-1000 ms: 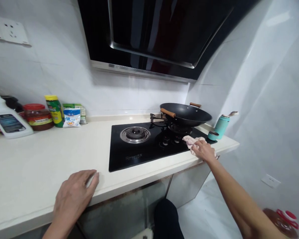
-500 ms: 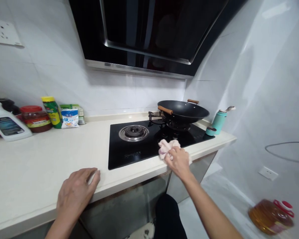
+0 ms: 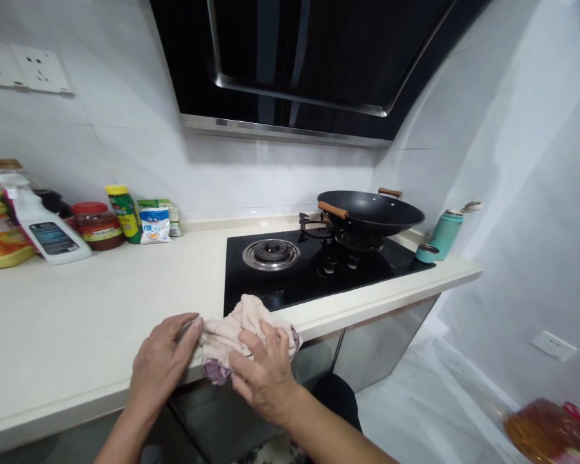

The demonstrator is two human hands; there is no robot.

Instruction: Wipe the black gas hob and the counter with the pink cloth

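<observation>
Watching by remote feed, I log both grips at the front edge of the desk. Right grip: grasping a crumpled pale pink cloth, fingers spread and bent over it from above. The cloth lies across the desk's front edge, by the near left corner of the black cooktop; its purple part hangs at the lip. Left grip: released, fingers loosely curved, resting on the desk left of the cloth. Its thumb meets the cloth's left end in view; I cannot tell whether they touch.

On the cooktop I note a bare left burner and a black wok with wooden handles over the right one. Just beside the right end: a turquoise bottle, with a small turquoise cup near it. At far left I record a white spray bottle, a red-lidded jar and a blue-and-white packet, near the wall.
</observation>
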